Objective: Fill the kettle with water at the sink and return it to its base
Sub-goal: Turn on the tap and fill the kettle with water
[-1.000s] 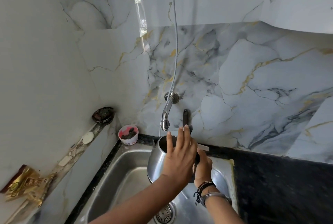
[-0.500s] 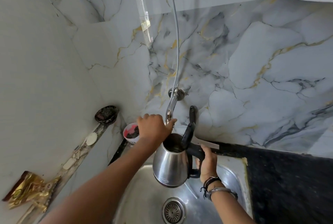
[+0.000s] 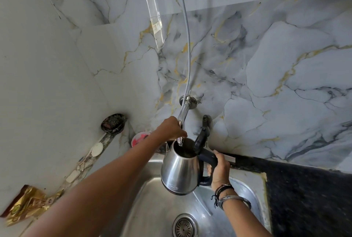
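A steel kettle (image 3: 180,172) with a black handle and its lid (image 3: 201,137) flipped up hangs over the steel sink (image 3: 152,210). My right hand (image 3: 219,168) grips the kettle's black handle. The chrome tap (image 3: 183,114) comes out of the marble wall, and its spout ends just above the kettle's open mouth. My left hand (image 3: 171,128) is closed around the lower part of the tap. I cannot tell whether water is running. The kettle's base is not in view.
The sink drain (image 3: 185,226) lies below the kettle. A black granite counter (image 3: 308,196) runs to the right. On the left ledge sit a pink-and-white cup (image 3: 139,138), a dark bowl (image 3: 113,123), a white disc (image 3: 97,149) and a gold wrapper (image 3: 28,205).
My left hand went from the kettle's top to the tap and closed on it. The kettle now sits lower in view, with its mouth under the spout.
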